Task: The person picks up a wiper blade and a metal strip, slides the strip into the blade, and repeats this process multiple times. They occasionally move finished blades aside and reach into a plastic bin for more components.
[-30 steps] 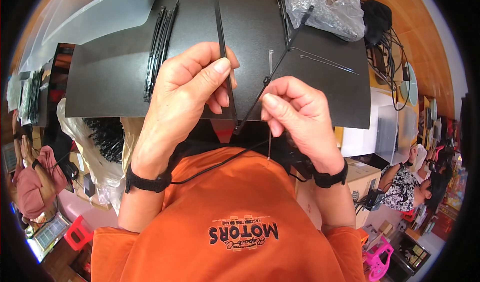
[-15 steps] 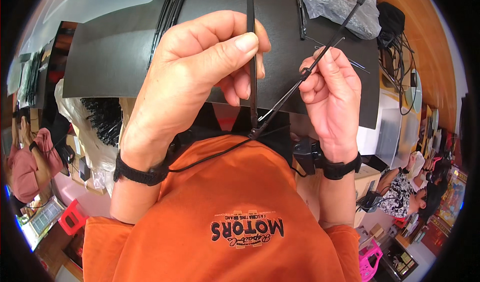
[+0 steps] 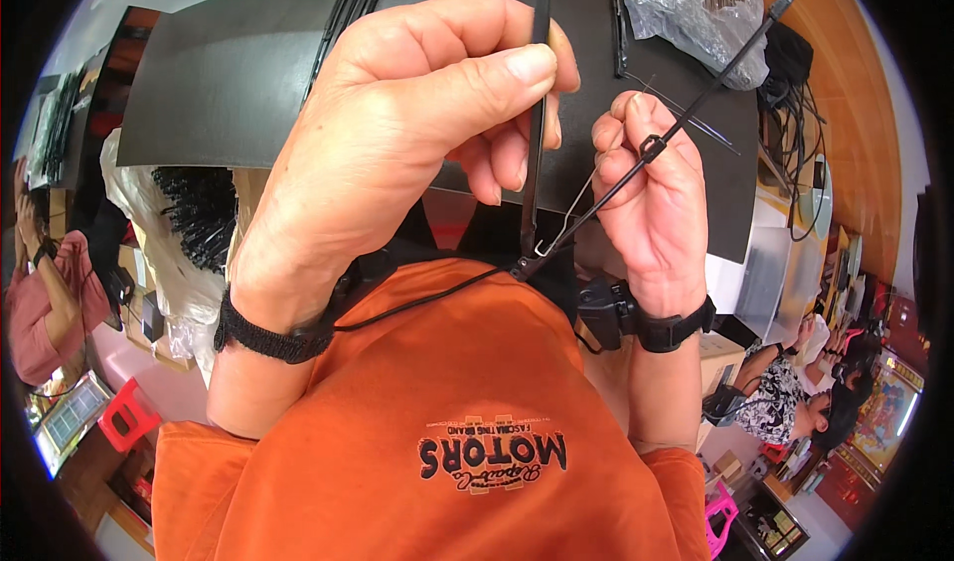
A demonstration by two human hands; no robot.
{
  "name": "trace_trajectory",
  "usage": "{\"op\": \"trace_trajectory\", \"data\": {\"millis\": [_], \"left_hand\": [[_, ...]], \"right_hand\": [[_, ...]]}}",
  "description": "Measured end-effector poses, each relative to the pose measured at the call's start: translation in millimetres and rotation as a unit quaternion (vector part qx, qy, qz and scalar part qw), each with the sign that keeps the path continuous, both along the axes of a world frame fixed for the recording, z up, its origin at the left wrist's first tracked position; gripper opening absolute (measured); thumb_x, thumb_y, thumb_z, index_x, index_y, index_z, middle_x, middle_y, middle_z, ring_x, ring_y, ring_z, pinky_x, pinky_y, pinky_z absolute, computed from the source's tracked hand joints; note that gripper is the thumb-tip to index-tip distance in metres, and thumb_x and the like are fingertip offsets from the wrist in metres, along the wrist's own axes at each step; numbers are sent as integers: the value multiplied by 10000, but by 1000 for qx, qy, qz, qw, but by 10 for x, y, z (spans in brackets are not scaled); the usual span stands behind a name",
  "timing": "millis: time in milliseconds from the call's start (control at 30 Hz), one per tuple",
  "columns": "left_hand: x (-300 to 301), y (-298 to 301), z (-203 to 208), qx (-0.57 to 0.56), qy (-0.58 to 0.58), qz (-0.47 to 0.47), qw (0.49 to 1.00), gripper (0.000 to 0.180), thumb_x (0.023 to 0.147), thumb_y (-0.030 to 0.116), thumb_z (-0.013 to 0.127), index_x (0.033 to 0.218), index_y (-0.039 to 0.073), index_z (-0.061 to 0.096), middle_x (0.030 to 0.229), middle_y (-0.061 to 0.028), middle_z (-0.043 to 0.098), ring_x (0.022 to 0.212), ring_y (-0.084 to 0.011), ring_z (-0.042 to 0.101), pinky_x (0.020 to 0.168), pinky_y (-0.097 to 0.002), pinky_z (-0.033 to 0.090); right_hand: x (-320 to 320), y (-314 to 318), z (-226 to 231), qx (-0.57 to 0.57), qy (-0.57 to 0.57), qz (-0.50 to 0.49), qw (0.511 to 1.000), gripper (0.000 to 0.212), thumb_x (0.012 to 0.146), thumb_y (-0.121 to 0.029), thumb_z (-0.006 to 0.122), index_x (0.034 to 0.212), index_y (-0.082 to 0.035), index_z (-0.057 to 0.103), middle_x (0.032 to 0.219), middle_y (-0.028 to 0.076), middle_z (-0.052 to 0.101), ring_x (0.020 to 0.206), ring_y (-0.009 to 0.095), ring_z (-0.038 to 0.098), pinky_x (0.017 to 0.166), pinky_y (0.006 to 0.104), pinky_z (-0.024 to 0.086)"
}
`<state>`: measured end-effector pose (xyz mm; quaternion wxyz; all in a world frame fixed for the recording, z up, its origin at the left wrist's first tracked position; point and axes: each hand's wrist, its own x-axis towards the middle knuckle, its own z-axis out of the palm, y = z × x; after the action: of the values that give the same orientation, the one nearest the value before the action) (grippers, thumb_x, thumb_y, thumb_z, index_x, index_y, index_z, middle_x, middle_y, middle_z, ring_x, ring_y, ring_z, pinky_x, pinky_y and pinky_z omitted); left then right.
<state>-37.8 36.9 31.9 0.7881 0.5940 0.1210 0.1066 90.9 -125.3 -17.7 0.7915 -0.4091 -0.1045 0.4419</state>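
Observation:
My left hand (image 3: 447,94) is closed, thumb and fingers pinching one long flat bar of a black jointed rod (image 3: 534,183) that looks like an umbrella rib. The rod's hinge (image 3: 524,266) hangs low, close to the orange shirt. From the hinge a second, thinner arm (image 3: 717,76) slants up to the right, past a small black clip (image 3: 651,148) and across my right fingers, to a capped end. My right hand (image 3: 651,183) is closed, its fingertips pinching a thin metal wire (image 3: 586,191). The wire's bent lower end sits by the hinge; whether it is hooked in, I cannot tell.
A black work mat (image 3: 219,94) covers the table. More black rods (image 3: 348,9) lie at the far left, and loose wires (image 3: 696,124) beside a plastic bag of wires (image 3: 696,14) at the right. Bundled black pieces (image 3: 194,213) stand at lower left. Other people sit either side.
Both hands and the rod have shifted right. My right fingertips have moved off the arm's clip area onto the thin wire, which now stands apart from the arm.

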Motion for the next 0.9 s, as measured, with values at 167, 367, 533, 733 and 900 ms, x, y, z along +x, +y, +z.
{"op": "trace_trajectory", "data": {"millis": [167,367,533,733,900], "left_hand": [[-22,-2,14,3,-3,0,1000,235,927,251,541,970,29,603,738,-25,598,529,-49,526,470,-160,422],[-41,-20,14,-3,-7,-1,1000,230,929,245,538,968,29,606,734,-25,600,521,-50,523,468,-160,422],[-59,-31,27,-3,-12,6,1000,230,928,241,540,970,25,608,734,-26,601,524,-48,529,465,-157,423],[-79,-29,22,5,-19,1,1000,235,929,239,541,981,20,607,730,-25,597,524,-46,530,464,-154,425],[-86,-42,40,12,-12,5,1000,243,928,246,542,989,20,608,728,-23,593,527,-45,529,469,-153,422]], "right_hand": [[-7,27,-29,5,29,8,1000,186,966,-181,489,934,-7,545,782,115,636,610,146,659,454,186,495],[-52,66,4,-8,51,22,998,170,960,-165,497,930,-5,546,770,126,640,622,152,665,451,183,497],[-65,87,-6,-12,45,29,998,175,947,-176,525,929,-3,551,759,132,636,612,159,654,442,183,487],[-89,116,-8,-25,26,24,999,185,938,-185,544,916,-1,557,750,132,627,588,154,634,431,183,475],[-84,119,-18,-26,20,25,999,186,937,-184,546,913,0,557,744,132,623,582,151,629,430,185,473]]}}
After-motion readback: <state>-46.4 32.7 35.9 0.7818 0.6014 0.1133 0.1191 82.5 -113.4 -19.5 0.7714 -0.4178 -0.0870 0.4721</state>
